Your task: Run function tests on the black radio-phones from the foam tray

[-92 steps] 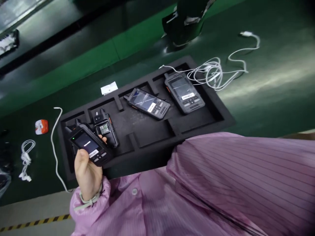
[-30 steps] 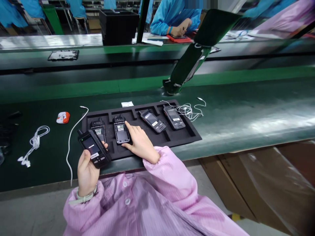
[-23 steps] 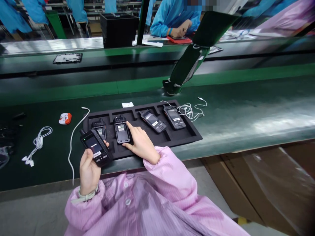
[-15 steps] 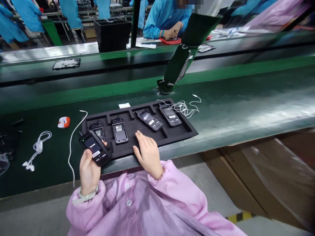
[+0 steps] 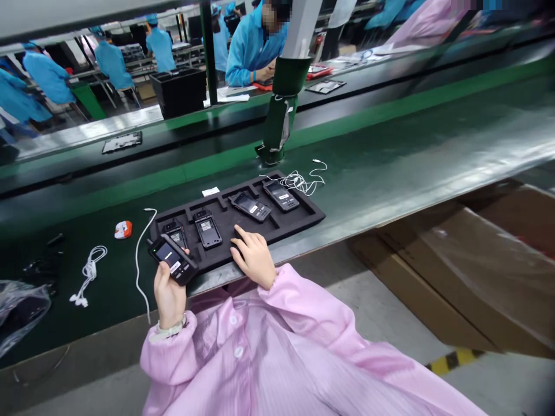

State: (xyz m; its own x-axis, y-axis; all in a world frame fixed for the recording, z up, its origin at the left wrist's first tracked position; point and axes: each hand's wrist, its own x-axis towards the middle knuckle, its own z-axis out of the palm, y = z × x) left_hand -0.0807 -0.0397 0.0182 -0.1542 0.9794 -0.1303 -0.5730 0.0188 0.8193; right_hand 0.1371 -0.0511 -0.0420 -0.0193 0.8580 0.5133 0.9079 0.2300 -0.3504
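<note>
My left hand (image 5: pixel 167 292) grips a black handset (image 5: pixel 172 261) with a lit screen, held just over the near left corner of a black foam tray (image 5: pixel 310 221). My right hand (image 5: pixel 254 257) lies flat on the tray's near edge, fingers stretched out and holding nothing. In the tray lie several black handsets: two with their backs open (image 5: pixel 175 233) (image 5: pixel 207 227) and two screen-up (image 5: pixel 250 207) (image 5: pixel 281 196). The nearest one to my right hand is the second open-backed one.
A loose white cable (image 5: pixel 139 254) runs left of the tray, a coiled white cable (image 5: pixel 88 271) further left, another tangle (image 5: pixel 299 180) at the tray's far right. An orange-white item (image 5: pixel 124 229) and white label (image 5: pixel 210 191) lie on the green belt. Cardboard boxes (image 5: pixel 468 260) stand at right. Workers in blue sit beyond.
My right hand drew back from the open-backed handset to the tray's near edge. The view lifted and swung, showing more of the far bench. The left hand kept its handset.
</note>
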